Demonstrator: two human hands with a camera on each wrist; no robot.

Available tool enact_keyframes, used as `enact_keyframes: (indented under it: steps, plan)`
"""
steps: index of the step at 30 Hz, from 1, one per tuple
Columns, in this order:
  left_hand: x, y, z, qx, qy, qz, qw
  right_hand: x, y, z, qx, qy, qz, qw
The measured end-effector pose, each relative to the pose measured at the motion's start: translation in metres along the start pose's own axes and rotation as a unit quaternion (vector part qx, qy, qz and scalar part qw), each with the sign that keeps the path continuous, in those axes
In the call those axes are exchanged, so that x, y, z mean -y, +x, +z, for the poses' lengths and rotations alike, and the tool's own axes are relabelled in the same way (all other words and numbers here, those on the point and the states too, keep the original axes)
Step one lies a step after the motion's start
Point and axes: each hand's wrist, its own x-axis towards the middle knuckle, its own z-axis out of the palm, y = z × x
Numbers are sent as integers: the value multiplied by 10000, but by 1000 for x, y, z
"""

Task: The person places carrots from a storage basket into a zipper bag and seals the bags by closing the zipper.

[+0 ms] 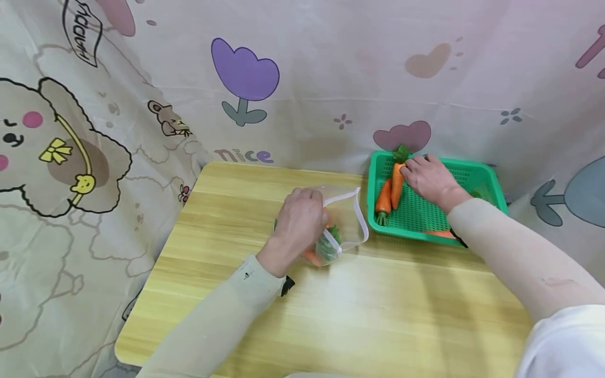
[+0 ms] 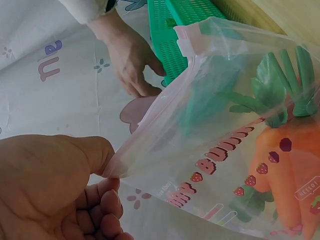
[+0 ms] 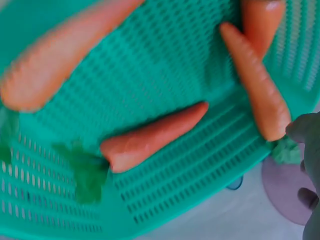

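My left hand (image 1: 301,219) pinches the upper edge of a clear zip bag (image 2: 155,145) between thumb and fingers, seen close in the left wrist view. The bag's mouth gapes toward the basket. Through its printed plastic show orange carrots (image 2: 282,165) with green leafy tops. My right hand (image 1: 431,179) reaches over the far rim of a green basket (image 1: 493,184). Its fingertips are right at the leafy end of a carrot (image 3: 256,87), with thumb and fingers spread apart in the right wrist view. Beside that carrot lies another carrot (image 1: 384,198).
More carrots lie in the basket, one large carrot (image 3: 65,57) by the near wall and a smaller carrot (image 3: 152,137) with leaves. The wooden table (image 1: 222,210) runs under bag and basket. A printed curtain (image 1: 312,63) hangs behind.
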Motion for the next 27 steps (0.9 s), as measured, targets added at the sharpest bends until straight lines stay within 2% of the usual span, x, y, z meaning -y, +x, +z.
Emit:
enact_keyframes:
  steps: [5,16,20,27]
  plan:
    - [0,0,0,152,-41,-74,9998,-10,15,13,90,-402,-319,9986]
    - [-1,2,-1,272,-151,-191,9993,-12,42,25,712,-532,-791,9929]
    - [-1,1,-1,228,-158,-176,9995,-10,45,29,785,-521,-794,9924]
    - [2,1,-1,213,-115,-209,9995,-13,47,31,589,-555,-642,9946]
